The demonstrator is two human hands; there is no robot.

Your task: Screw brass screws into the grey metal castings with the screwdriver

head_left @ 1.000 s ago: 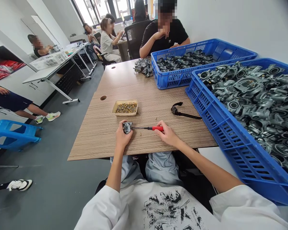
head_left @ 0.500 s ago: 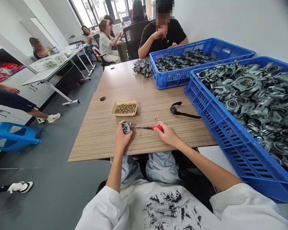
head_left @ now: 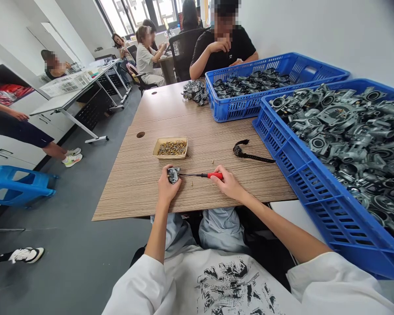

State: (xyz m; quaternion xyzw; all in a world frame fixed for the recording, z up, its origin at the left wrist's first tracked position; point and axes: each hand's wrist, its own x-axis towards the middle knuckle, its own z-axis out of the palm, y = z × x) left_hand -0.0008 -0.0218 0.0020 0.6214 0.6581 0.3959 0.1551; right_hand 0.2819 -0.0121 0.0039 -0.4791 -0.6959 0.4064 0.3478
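Note:
My left hand (head_left: 168, 189) is closed around a small grey metal carburetor body (head_left: 173, 175) just above the near part of the table. In my right hand (head_left: 229, 184) is a screwdriver (head_left: 214, 175) with a red and black handle, held level. Its thin shaft points left, and the tip meets the right side of the metal part; the exact contact is too small to see. One small brass piece (head_left: 192, 183) stands on the table below the shaft, and another brass piece (head_left: 212, 161) is beyond the handle. Behind my left hand sits a cream tray (head_left: 154, 153) full of small brass pieces.
A black wristwatch (head_left: 238, 151) lies right of the tray. Two blue crates, a near crate (head_left: 295, 179) and a far crate (head_left: 223, 114), hold many metal carburetor parts. More parts (head_left: 195, 92) lie by the far crate. A person (head_left: 243, 48) sits across the wooden table (head_left: 124, 188).
My hands, the screwdriver and the metal part stay almost the same. At the left, a standing person's legs and hand have shifted slightly.

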